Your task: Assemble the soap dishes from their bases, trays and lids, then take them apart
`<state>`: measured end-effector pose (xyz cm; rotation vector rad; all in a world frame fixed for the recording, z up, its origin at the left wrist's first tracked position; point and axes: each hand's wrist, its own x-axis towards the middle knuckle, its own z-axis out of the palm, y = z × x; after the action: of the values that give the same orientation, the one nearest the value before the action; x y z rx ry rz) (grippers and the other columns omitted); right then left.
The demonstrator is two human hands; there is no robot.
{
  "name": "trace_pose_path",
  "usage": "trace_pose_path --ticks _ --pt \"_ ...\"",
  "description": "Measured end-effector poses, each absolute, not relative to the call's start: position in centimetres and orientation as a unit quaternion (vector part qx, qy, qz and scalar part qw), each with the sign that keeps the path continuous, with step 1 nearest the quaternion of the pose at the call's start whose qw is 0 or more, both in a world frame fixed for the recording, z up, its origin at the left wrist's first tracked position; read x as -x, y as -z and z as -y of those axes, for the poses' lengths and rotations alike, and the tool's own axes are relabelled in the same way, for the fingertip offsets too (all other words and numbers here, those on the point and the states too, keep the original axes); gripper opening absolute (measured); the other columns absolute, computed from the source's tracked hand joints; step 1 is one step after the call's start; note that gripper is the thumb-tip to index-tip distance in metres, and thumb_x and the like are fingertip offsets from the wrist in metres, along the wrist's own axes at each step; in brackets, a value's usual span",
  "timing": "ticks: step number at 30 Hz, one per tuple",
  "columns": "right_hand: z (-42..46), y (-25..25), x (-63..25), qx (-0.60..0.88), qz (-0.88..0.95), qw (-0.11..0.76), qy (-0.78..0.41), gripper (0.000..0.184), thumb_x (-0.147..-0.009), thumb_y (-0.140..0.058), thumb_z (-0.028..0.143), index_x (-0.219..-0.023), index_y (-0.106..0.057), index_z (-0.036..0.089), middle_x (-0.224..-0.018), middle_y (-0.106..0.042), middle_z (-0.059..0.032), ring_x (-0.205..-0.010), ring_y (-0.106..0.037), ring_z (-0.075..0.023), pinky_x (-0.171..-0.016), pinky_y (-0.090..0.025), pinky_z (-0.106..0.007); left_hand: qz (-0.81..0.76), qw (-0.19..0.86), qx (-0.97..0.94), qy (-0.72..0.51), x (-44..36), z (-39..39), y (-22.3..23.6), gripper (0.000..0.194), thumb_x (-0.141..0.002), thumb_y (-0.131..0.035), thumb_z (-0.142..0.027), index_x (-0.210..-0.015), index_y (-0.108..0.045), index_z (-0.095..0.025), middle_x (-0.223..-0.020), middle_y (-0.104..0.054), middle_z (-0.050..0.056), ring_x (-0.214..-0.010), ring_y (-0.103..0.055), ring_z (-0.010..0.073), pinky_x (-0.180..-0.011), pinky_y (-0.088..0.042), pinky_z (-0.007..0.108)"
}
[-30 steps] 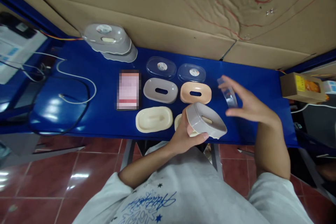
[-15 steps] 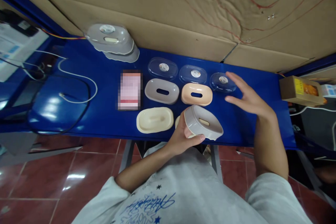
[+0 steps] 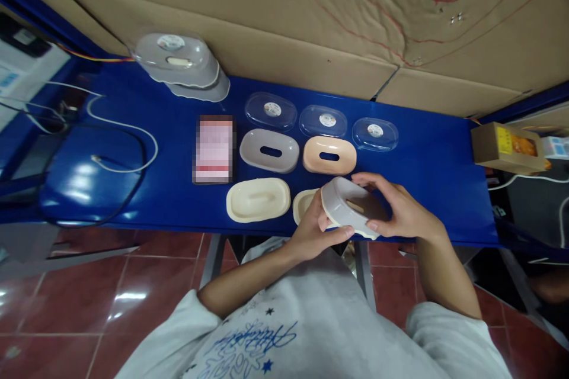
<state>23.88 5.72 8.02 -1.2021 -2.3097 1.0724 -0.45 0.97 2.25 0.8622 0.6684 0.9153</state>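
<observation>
Low over the table's front edge, a grey oval plastic dish (image 3: 335, 195) is tilted, with a cream base under it and a cream strip showing in its slot. My left hand (image 3: 313, 228) grips its left end, thumb along the near side. At the other end my right hand (image 3: 402, 210) clasps the rim, thumb in front and fingers behind. Partly covered by my left hand lies a cream oval base (image 3: 302, 204). A second cream base (image 3: 258, 200) is to its left. Behind them sit a grey slotted dish (image 3: 249, 151) and a peach slotted dish (image 3: 311, 157).
Three clear oval lids with round stickers, such as the middle lid (image 3: 313, 121), lie in a back row. Stacked grey dishes under a clear lid (image 3: 151, 53) stand back left. A pixelated rectangle (image 3: 213, 151), cables (image 3: 153, 148) and a cardboard box (image 3: 489, 145) are also on the blue table.
My right hand has come down and left from beside the right-hand clear lid and taken hold of the grey dish's right end. My left hand keeps its grip.
</observation>
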Motion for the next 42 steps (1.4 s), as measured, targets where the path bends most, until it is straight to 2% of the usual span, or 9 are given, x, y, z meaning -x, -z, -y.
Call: trace_pose_path --ticks 5,13,18,23,28,31,34,38,42 --pt "-6.0 -8.2 -25.5 0.426 0.77 0.2 -0.431 0.081 -0.093 -0.068 0.073 -0.159 -0.043 0.034 -0.149 -0.068 -0.011 -0.132 -0.07 -0.0342 -0.11 -0.059 -0.051 -0.285 0.753 -0.409 -0.429 0.4 -0.5 -1.6 0.103 -0.077 -0.09 -0.056 -0.161 -0.036 -0.03 -0.161 -0.054 0.017 -0.149 -0.054 0.0396 -0.12 -0.05 0.062" --pt "-9.1 -4.9 -30.7 0.584 0.789 0.118 -0.149 0.077 -0.089 -0.075 0.063 -0.155 -0.05 0.03 -0.158 -0.059 -0.0153 -0.146 -0.056 -0.044 -0.12 -0.043 -0.069 -0.27 0.752 -0.422 -0.428 1.1 0.0 -1.4 0.1 -0.079 -0.091 -0.045 -0.161 -0.035 -0.034 -0.167 -0.045 0.015 -0.151 -0.051 0.0363 -0.119 -0.051 0.058" --pt "-7.6 -6.1 -29.2 0.559 0.802 0.147 -0.152 0.077 -0.097 -0.067 0.063 -0.165 -0.039 0.039 -0.178 -0.036 -0.0078 -0.165 -0.032 -0.0422 -0.132 -0.027 -0.07 -0.272 0.754 -0.423 -0.423 1.0 0.0 -1.6 0.1 -0.081 -0.09 -0.043 -0.163 -0.032 -0.035 -0.154 -0.057 0.013 -0.144 -0.058 0.034 -0.116 -0.053 0.057" --pt "-2.6 -8.6 -24.8 0.44 0.833 0.105 -0.318 0.112 -0.083 -0.084 0.065 -0.172 -0.018 0.049 -0.18 -0.033 -0.0033 -0.162 -0.037 -0.045 -0.127 -0.04 -0.072 -0.286 0.74 -0.446 -0.415 0.6 0.2 -2.0 0.111 -0.079 -0.09 -0.052 -0.167 -0.026 -0.035 -0.163 -0.05 0.016 -0.147 -0.057 0.0362 -0.119 -0.052 0.059" --pt "-0.5 -7.1 -25.4 0.51 0.802 0.094 -0.296 0.107 -0.087 -0.082 0.059 -0.172 -0.018 0.049 -0.173 -0.044 -0.0063 -0.155 -0.047 -0.0462 -0.121 -0.046 -0.076 -0.321 0.617 -0.587 -0.415 2.0 0.9 -2.0 0.103 -0.094 -0.079 -0.032 -0.172 -0.013 -0.04 -0.171 -0.043 0.018 -0.149 -0.058 0.0346 -0.116 -0.057 0.056" --pt "-0.2 -5.5 -28.0 0.563 0.786 0.084 -0.241 0.105 -0.087 -0.079 0.062 -0.171 -0.017 0.053 -0.171 -0.048 -0.0046 -0.152 -0.048 -0.0535 -0.117 -0.042 -0.085 -0.337 0.354 -0.762 -0.425 4.4 1.4 -1.9 0.077 -0.097 -0.072 -0.014 -0.163 -0.042 -0.038 -0.159 -0.059 0.013 -0.153 -0.054 0.0315 -0.123 -0.05 0.058" --pt "-0.3 -4.3 -29.7 0.573 0.786 0.057 -0.227 0.1 -0.088 -0.075 0.063 -0.169 -0.017 0.058 -0.171 -0.048 -0.0009 -0.153 -0.047 -0.0546 -0.116 -0.042 -0.086 -0.352 0.203 -0.845 -0.349 6.7 1.9 -1.5 0.053 -0.096 -0.073 -0.012 -0.144 -0.062 -0.031 -0.143 -0.073 0.009 -0.145 -0.062 0.0286 -0.131 -0.037 0.062" --pt "-0.3 -4.3 -29.5 0.569 0.793 0.01 -0.219 0.092 -0.094 -0.071 0.055 -0.17 -0.018 0.056 -0.178 -0.036 -0.0025 -0.161 -0.036 -0.0496 -0.123 -0.037 -0.081 -0.391 0.122 -0.871 -0.27 7.6 2.0 -0.6 0.042 -0.097 -0.069 -0.008 -0.133 -0.068 -0.029 -0.144 -0.075 0.007 -0.148 -0.06 0.0312 -0.134 -0.003 0.074" --pt "-0.3 -5.3 -26.0 0.54 0.819 0.039 -0.193 0.086 -0.1 -0.067 0.05 -0.171 -0.019 0.053 -0.18 -0.031 -0.0026 -0.163 -0.034 -0.0462 -0.124 -0.036 -0.08 -0.391 0.116 -0.87 -0.277 6.9 1.0 0.2 0.042 -0.097 -0.064 -0.001 -0.132 -0.068 -0.025 -0.144 -0.075 0.008 -0.153 -0.054 0.0323 -0.132 0.008 0.075"
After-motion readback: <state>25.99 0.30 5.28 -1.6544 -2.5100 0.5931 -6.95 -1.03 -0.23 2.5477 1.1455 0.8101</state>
